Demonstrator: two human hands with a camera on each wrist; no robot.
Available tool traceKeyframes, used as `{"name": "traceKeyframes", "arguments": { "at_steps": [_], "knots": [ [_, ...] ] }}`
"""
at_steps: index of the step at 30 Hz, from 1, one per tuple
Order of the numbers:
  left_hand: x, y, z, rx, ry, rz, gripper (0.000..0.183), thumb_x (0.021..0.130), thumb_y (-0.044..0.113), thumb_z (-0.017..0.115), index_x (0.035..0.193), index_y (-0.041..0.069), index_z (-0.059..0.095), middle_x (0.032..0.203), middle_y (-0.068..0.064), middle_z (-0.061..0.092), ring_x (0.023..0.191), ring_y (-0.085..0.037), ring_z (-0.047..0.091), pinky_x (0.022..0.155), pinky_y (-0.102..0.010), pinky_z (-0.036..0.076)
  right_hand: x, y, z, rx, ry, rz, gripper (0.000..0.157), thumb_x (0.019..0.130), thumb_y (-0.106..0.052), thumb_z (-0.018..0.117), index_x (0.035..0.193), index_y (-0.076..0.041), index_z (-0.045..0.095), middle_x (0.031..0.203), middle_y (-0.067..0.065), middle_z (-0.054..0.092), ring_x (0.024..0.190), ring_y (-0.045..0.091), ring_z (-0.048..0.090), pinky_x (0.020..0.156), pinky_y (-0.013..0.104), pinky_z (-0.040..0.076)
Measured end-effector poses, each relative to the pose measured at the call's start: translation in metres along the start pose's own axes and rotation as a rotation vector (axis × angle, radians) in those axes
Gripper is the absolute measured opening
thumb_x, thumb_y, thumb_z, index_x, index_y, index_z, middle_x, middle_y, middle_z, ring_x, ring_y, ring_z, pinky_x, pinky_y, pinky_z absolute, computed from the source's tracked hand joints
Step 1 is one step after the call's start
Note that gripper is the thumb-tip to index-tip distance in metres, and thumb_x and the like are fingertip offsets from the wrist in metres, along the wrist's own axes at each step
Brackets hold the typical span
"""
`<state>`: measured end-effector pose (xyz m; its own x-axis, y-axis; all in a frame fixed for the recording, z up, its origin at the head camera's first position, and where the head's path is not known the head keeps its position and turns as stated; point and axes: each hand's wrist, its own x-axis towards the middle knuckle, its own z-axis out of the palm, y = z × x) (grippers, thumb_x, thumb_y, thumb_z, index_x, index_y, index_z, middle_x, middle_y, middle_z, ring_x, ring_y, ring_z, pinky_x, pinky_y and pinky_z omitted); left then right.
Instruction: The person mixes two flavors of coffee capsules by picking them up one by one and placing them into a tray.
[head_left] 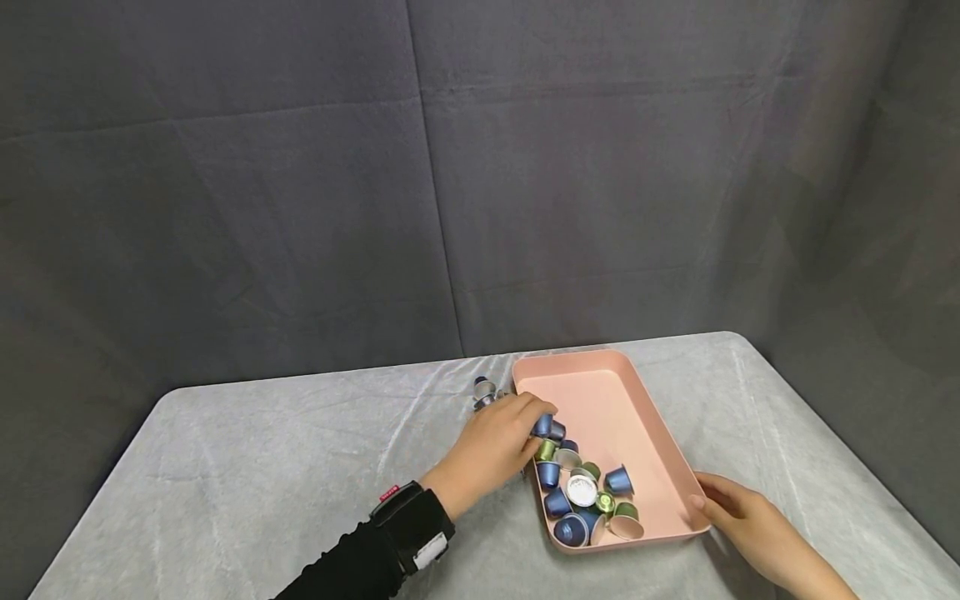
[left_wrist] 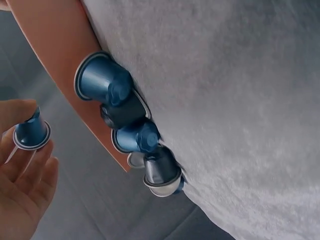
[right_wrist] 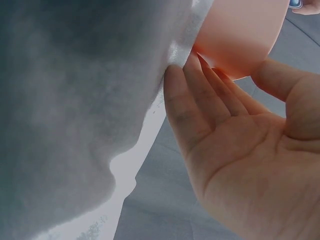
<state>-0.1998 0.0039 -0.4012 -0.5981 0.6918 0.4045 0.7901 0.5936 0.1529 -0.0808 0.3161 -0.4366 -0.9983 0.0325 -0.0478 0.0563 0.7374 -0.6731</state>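
Observation:
My left hand [head_left: 487,442] is over the left rim of a pink tray [head_left: 600,396], pinching a blue coffee capsule [left_wrist: 31,131] between thumb and fingers. Inside the tray's near left part lie several blue and green capsules, among them a blue one [head_left: 618,480] and one with its white lid [head_left: 581,490] facing up. Along the outside of the left wall, more blue and dark capsules [left_wrist: 100,77] lie on the cloth. At the near right corner of the tray, my right hand [head_left: 757,529] grips the edge, thumb at the rim and fingers against the outside and underside.
A light grey cloth [head_left: 262,483] covers the table. Its far edge runs close behind the tray, with a dark grey curtain [head_left: 300,208] beyond. A few capsules [head_left: 483,389] stand by the tray's far left side.

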Motion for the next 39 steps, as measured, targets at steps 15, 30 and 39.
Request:
{"name": "traceKeyframes", "arguments": {
  "at_steps": [15,30,39],
  "knots": [
    [-0.005,0.016,0.013,0.066,-0.062,0.076,0.039,0.090,0.022,0.075,0.126,0.016,0.062,0.120,0.004,0.063,0.114,-0.013,0.059,0.100,-0.027,0.045,0.001,-0.001,-0.004,0.024,-0.059,0.027,0.051,0.103,-0.026,0.055,0.136,0.012,0.049,0.128,0.028,0.059,0.115,0.038,0.060,0.082,0.025,0.051],
    [-0.007,0.021,0.019,0.098,-0.114,0.118,0.038,0.089,0.026,0.075,0.125,0.019,0.064,0.119,0.004,0.063,0.107,-0.012,0.059,0.097,-0.024,0.046,0.001,-0.002,-0.003,0.039,-0.049,0.020,0.049,0.103,-0.022,0.056,0.135,0.014,0.049,0.128,0.029,0.059,0.115,0.037,0.060,0.081,0.020,0.050],
    [-0.008,0.023,0.020,0.090,-0.109,0.141,0.038,0.089,0.023,0.076,0.125,0.018,0.064,0.118,0.002,0.062,0.110,-0.013,0.059,0.100,-0.026,0.044,0.000,-0.001,-0.003,0.037,-0.051,0.014,0.049,0.103,-0.023,0.056,0.134,0.014,0.049,0.128,0.030,0.059,0.116,0.038,0.060,0.081,0.020,0.050]
  ]
}}
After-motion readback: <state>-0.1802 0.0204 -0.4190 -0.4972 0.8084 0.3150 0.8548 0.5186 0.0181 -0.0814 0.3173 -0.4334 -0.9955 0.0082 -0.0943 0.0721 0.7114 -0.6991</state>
